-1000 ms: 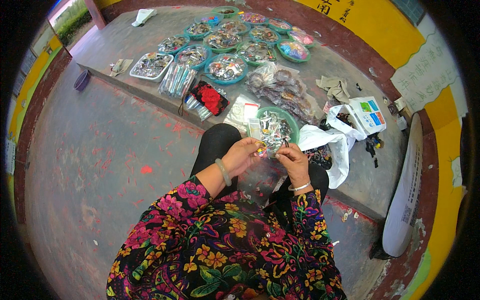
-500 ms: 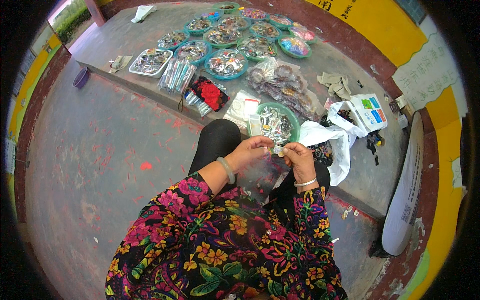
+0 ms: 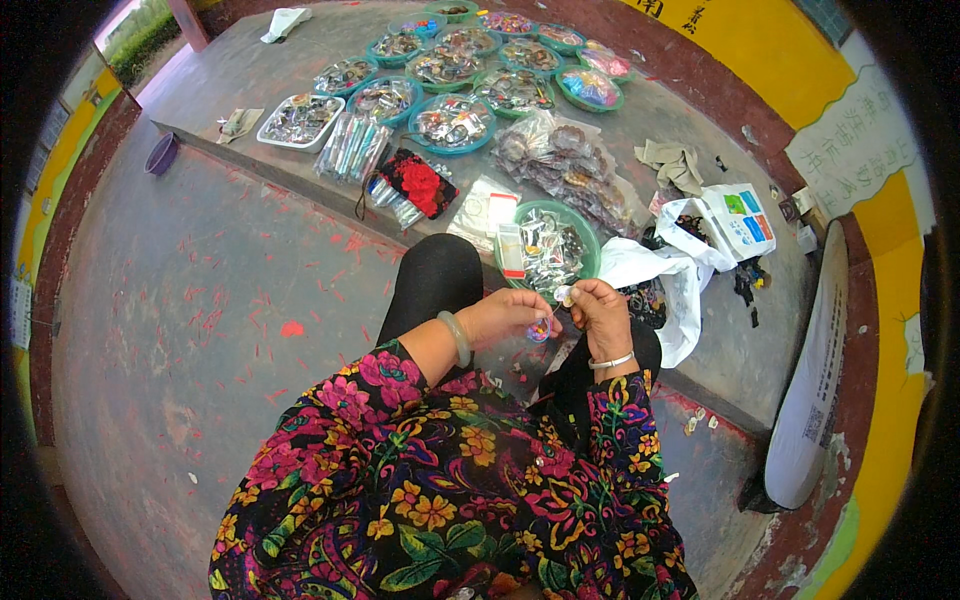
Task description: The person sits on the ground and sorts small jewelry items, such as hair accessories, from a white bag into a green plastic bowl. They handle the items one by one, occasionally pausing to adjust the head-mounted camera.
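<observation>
My left hand (image 3: 500, 317), with a pale bangle at the wrist, is closed on a small colourful round trinket (image 3: 539, 330) that hangs below its fingertips. Just to the right, my right hand (image 3: 603, 318) pinches a small whitish, shiny piece (image 3: 565, 296) between thumb and fingers; its exact kind is too small to tell. The fingertips of both hands are close together above my lap. Right beyond them stands a green bowl (image 3: 594, 258) full of small packaged items, with a small clear box with a red edge (image 3: 511, 252) at its left side.
Several bowls (image 3: 452, 150) of packaged trinkets and a white tray (image 3: 265, 140) stand farther off on the raised floor. Clear bags of brown beads (image 3: 575, 165), a black pouch with red flowers (image 3: 420, 184) and a white plastic bag (image 3: 683, 310) lie nearer.
My hands have drawn slightly apart. The colourful trinket now hangs lower and in plain sight under my left fingers, while my right fingers have turned a little upward with the whitish piece.
</observation>
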